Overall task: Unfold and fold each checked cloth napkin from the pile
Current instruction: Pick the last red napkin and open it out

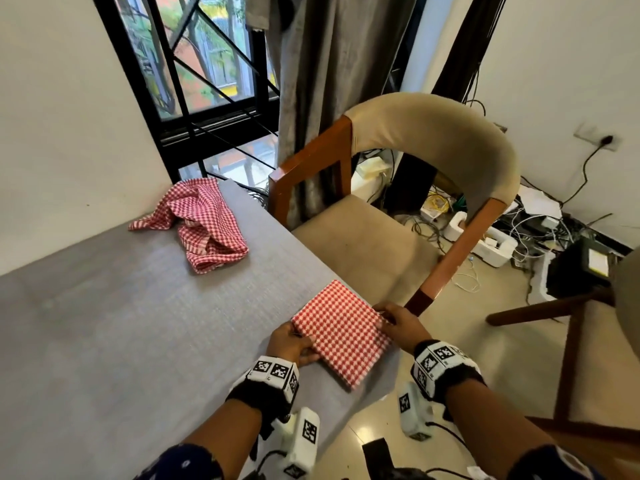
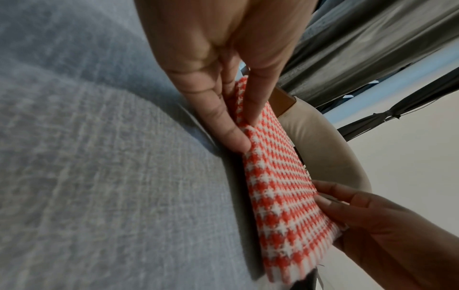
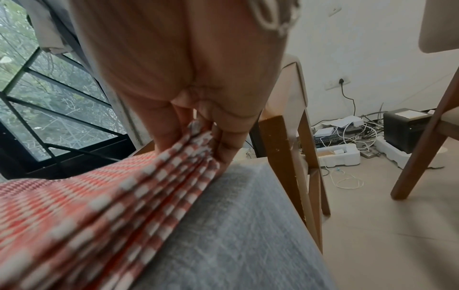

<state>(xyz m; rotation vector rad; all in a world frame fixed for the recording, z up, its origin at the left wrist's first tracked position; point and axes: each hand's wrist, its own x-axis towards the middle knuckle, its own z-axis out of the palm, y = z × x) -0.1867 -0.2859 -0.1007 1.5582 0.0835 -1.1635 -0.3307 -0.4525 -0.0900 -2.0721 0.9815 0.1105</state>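
A grey woven tabletop (image 1: 104,323) fills the left of the head view. Just beside its right edge stands a wooden chair (image 1: 433,147) with a beige curved back and seat. Behind the chair hangs a grey curtain (image 1: 311,64), with a black-framed window (image 1: 194,81) to the curtain's left. On the floor beyond the chair lie tangled cables (image 1: 540,230), white foam blocks (image 1: 491,247) and a black box (image 1: 585,268).

In the right wrist view the folded napkin (image 3: 104,206) is blurred near the camera and cut off by the left and bottom edges. The fingertips of the right hand (image 3: 188,109) are hidden among its layers (how many layers, I cannot tell). In the head view the second chair (image 1: 571,306) is cut off at the right edge.
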